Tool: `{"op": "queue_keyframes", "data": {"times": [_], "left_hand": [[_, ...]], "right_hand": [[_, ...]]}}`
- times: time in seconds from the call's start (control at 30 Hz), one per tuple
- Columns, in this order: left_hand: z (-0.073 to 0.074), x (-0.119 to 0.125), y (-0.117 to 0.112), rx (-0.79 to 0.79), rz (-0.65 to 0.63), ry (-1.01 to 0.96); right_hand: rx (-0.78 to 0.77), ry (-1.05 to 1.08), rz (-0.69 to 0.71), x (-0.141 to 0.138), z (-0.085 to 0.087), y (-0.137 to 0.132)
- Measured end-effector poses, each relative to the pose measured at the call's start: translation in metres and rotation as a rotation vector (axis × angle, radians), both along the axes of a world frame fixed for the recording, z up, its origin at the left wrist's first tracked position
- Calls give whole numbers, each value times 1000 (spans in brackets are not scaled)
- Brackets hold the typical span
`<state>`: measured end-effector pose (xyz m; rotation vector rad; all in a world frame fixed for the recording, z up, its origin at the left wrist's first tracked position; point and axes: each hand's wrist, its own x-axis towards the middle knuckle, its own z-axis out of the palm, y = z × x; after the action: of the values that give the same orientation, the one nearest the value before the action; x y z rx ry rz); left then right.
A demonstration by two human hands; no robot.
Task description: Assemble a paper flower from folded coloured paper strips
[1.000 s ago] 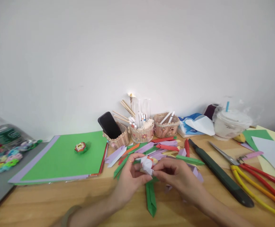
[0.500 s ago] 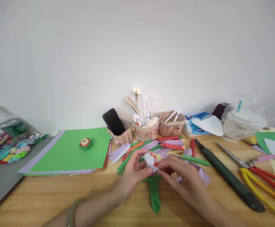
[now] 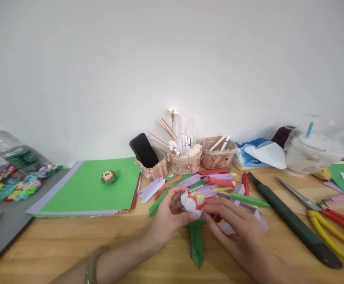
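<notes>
Head view: left hand [image 3: 166, 221] pinched on white-and-orange paper flower [image 3: 188, 202], just below frame center. Right hand [image 3: 238, 228] has fingertips at flower's right side; can't tell if gripping. Folded green strip [image 3: 196, 246] on desk [image 3: 124, 252], lower center; mixed paper strips [image 3: 189, 180] behind hands. Three baskets [image 3: 156, 170] farther back, phone [image 3: 144, 150] in leftmost. Left of frame: green sheet [image 3: 83, 193], small flower [image 3: 108, 177] on top. Right: dark green knife [image 3: 293, 219], scissors [image 3: 296, 193], lidded cup [image 3: 312, 156].

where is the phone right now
In the head view, just left of centre, the black phone stands tilted in the leftmost basket, right of the green sheet.
</notes>
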<state>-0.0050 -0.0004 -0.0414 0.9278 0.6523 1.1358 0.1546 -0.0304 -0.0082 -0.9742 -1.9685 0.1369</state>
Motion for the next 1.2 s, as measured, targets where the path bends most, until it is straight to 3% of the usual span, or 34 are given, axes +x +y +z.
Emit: {"op": "queue_keyframes", "data": {"times": [0.37, 0.57, 0.67, 0.87, 1.03, 1.1, 1.2], "left_hand": [[2, 0, 0, 46, -9, -18], [0, 0, -1, 54, -13, -38], [1, 1, -1, 58, -9, -18], [-1, 1, 1, 16, 9, -12], [-3, -1, 2, -21, 24, -31], [-3, -1, 2, -29, 28, -31], [-2, -2, 2, -49, 53, -42]], "right_hand": [[-86, 61, 10, 0, -2, 0], [-58, 47, -11, -2, 1, 2], [16, 5, -41, -1, -1, 2], [365, -285, -88, 12, -9, -1], [393, -269, -144, 15, -5, 1], [376, -285, -90, 14, -3, 1], [412, -334, 105, 15, 0, -1]]}}
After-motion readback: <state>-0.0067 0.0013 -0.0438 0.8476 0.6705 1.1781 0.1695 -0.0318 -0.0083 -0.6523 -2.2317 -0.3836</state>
